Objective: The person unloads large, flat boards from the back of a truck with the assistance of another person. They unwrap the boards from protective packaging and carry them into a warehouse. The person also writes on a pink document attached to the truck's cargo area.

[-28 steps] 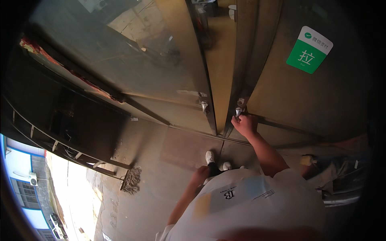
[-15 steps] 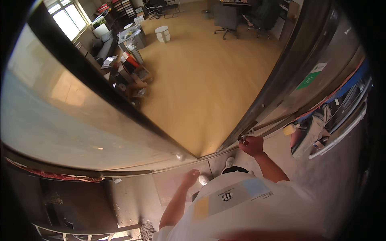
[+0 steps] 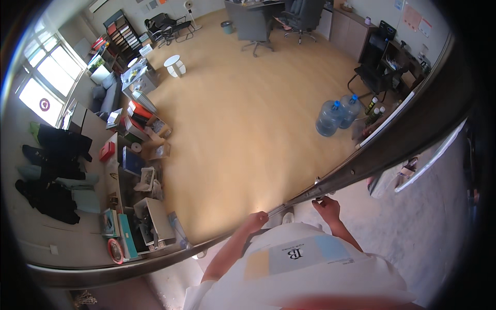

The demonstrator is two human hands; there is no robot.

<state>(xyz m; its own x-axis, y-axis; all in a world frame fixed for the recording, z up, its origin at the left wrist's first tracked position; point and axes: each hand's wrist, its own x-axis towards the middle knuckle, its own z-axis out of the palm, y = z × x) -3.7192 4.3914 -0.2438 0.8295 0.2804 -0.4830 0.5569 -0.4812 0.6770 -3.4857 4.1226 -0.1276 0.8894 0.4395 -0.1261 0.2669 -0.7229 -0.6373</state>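
Observation:
A dark-framed door slants from the lower middle up to the right, standing partly turned in the doorway. My right hand is closed in a pinch on a small metal fitting by the door's edge; its exact kind is too small to tell. Just beyond that hand, a small metal knob shows on the door's far side. My left hand is closed at the low end of the door edge, its fingertips against or very near the frame. What those fingers hold, if anything, is hidden.
Beyond the doorway spreads a wooden floor. Water bottles stand at the right, near a black chair. Along the left sit shelves and boxes, with dark clothes hanging on the wall. A white stool stands farther back.
The gap has widened, showing much more of the room. The door's right side has swung away from the frosted-glass view. My left hand has risen to the door edge; my right hand stays on the fitting.

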